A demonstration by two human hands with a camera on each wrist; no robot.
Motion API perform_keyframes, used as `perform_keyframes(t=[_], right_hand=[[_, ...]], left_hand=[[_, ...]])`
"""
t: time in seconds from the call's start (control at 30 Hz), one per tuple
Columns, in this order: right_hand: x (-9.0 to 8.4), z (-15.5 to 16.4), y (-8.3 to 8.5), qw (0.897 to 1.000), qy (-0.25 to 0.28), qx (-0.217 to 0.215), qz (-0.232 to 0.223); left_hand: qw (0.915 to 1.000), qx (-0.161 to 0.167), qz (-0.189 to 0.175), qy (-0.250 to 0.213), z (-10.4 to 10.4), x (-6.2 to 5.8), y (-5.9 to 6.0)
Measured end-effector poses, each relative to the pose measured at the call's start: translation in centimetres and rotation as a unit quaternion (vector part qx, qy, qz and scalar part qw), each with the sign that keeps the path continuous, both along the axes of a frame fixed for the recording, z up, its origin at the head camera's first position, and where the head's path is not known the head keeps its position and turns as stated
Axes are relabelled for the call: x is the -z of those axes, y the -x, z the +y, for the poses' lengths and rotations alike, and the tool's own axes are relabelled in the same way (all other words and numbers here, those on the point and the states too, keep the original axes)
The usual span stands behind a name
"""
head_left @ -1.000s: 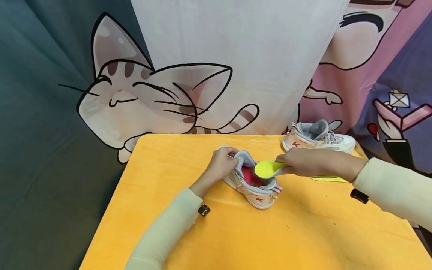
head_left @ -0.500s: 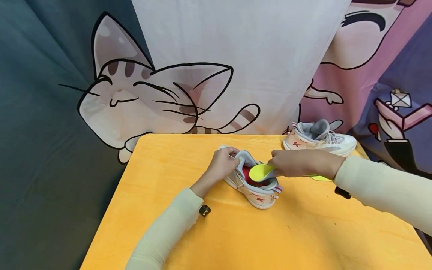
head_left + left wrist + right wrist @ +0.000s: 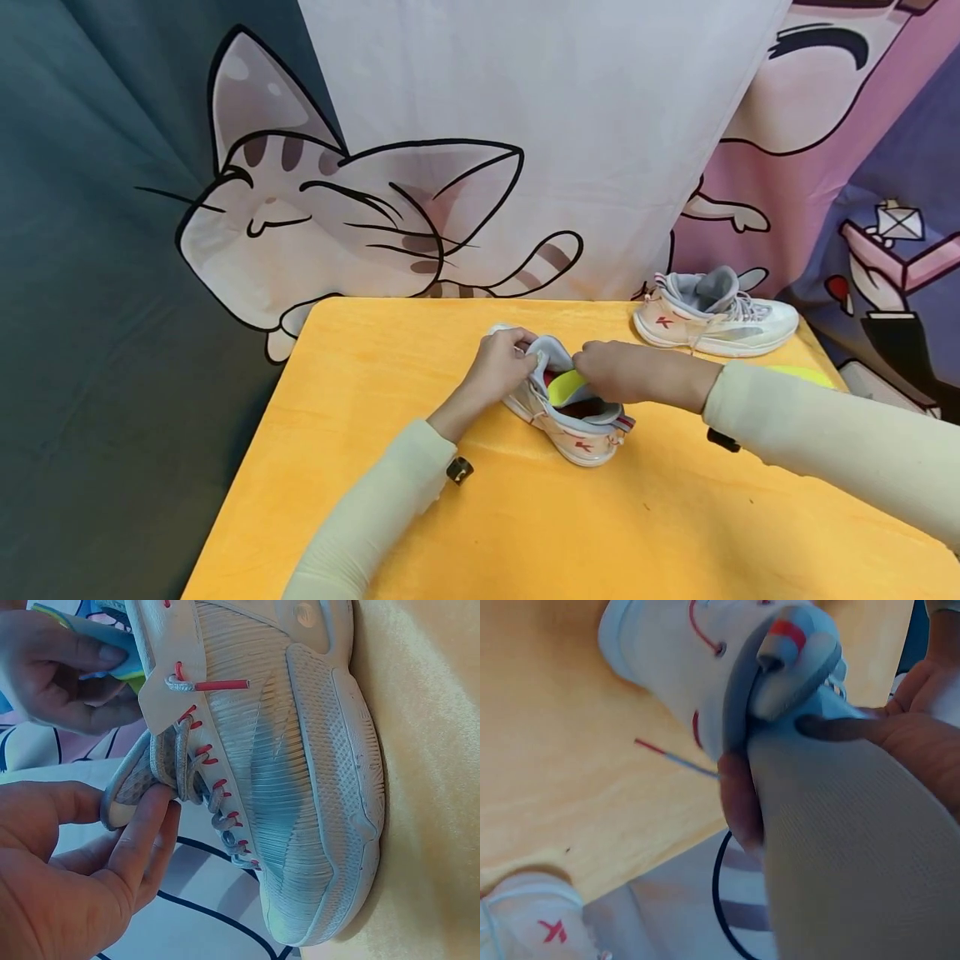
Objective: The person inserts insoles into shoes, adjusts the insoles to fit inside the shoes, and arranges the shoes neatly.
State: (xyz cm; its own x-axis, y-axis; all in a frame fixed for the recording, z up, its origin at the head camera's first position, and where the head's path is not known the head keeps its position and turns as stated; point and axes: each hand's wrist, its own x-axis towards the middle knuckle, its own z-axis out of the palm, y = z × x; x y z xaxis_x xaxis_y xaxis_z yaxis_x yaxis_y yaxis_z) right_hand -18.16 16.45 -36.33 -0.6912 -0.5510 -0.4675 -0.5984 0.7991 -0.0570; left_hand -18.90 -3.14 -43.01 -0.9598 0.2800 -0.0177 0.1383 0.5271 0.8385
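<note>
My left hand (image 3: pixel 495 371), at the shoe's ten o'clock, pinches its padded tongue (image 3: pixel 131 784) between thumb and fingers. My right hand (image 3: pixel 622 371), at two o'clock, pinches an insole (image 3: pixel 566 387), thumb on one face and fingers on the other; the yellow-green end sits in the mouth of the shoe (image 3: pixel 581 446), and the grey mesh side shows at my right wrist. The shoe rests on the yellow table (image 3: pixel 375 350), toe toward eleven o'clock, heel toward five. Red (image 3: pixel 550 377) shows inside it, and grey laces (image 3: pixel 187 754) run through red loops. Farther out at two o'clock stands a second white shoe (image 3: pixel 716 321), toe pointing to three. A yellow-green strip (image 3: pixel 806 375) lies at three, partly behind my right sleeve (image 3: pixel 817 433). A printed cat (image 3: pixel 300 208) smiles from the cloth at ten.
</note>
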Motion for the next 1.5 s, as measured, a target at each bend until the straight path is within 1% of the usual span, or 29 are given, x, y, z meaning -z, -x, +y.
perform_keyframes(t=[0.1, 0.17, 0.27, 0.33, 0.5, 0.6, 0.7, 0.93, 1.03, 1.1, 1.17, 1.27, 1.3, 1.4, 1.5], right_hand=[[0.4, -0.6, -0.3, 0.999, -0.015, 0.010, 0.030], [0.7, -1.1, -0.5, 0.999, -0.017, 0.022, 0.045], [1.3, -1.7, -0.7, 0.998, -0.005, 0.033, 0.059], [1.8, -2.1, -0.8, 0.998, 0.005, 0.037, 0.057], [3.1, -2.5, -1.1, 0.998, 0.021, 0.022, 0.053], [3.5, -2.5, -1.1, 0.997, 0.031, 0.015, 0.069], [3.5, -2.4, -1.2, 0.995, 0.038, 0.013, 0.086], [2.5, -1.5, -1.5, 0.995, 0.022, 0.041, 0.090], [1.4, -0.4, -1.6, 0.994, 0.044, 0.049, 0.091], [0.5, 0.7, -1.7, 0.993, 0.071, 0.062, 0.074], [-0.4, 1.9, -2.0, 0.991, 0.104, 0.077, 0.046], [-1.6, 3.7, -2.5, 0.986, 0.130, 0.100, 0.000], [-1.8, 4.3, -2.7, 0.985, 0.135, 0.105, -0.009], [-2.0, 5.7, -3.2, 0.984, 0.141, 0.105, -0.026], [-1.8, 6.4, -3.6, 0.984, 0.155, 0.088, -0.017]], left_hand=[[1.0000, 0.001, 0.003, -0.002, -0.1, 0.0, 0.0], [1.0000, 0.001, 0.006, -0.004, -0.2, 0.0, 0.1], [0.9999, -0.001, 0.007, -0.011, -0.3, 0.0, 0.0], [0.9999, 0.002, 0.004, -0.015, -0.2, 0.1, 0.0], [0.9998, 0.009, 0.000, -0.015, -0.1, 0.2, -0.1], [1.0000, 0.005, -0.001, -0.008, 0.0, 0.2, -0.1], [1.0000, 0.002, -0.001, -0.005, 0.0, 0.1, -0.1], [1.0000, 0.001, -0.002, -0.003, -0.1, 0.2, 0.1], [1.0000, 0.001, -0.002, 0.002, 0.0, 0.3, 0.1], [1.0000, 0.003, -0.002, 0.005, 0.0, 0.4, 0.1], [1.0000, 0.004, 0.000, 0.006, 0.1, 0.5, 0.1], [1.0000, 0.001, -0.001, 0.004, 0.1, 0.5, 0.0], [1.0000, -0.001, -0.002, 0.003, 0.1, 0.5, 0.0], [0.9999, -0.007, -0.009, 0.000, 0.1, 0.3, -0.1], [0.9998, -0.010, -0.015, -0.006, 0.1, 0.3, -0.2]])
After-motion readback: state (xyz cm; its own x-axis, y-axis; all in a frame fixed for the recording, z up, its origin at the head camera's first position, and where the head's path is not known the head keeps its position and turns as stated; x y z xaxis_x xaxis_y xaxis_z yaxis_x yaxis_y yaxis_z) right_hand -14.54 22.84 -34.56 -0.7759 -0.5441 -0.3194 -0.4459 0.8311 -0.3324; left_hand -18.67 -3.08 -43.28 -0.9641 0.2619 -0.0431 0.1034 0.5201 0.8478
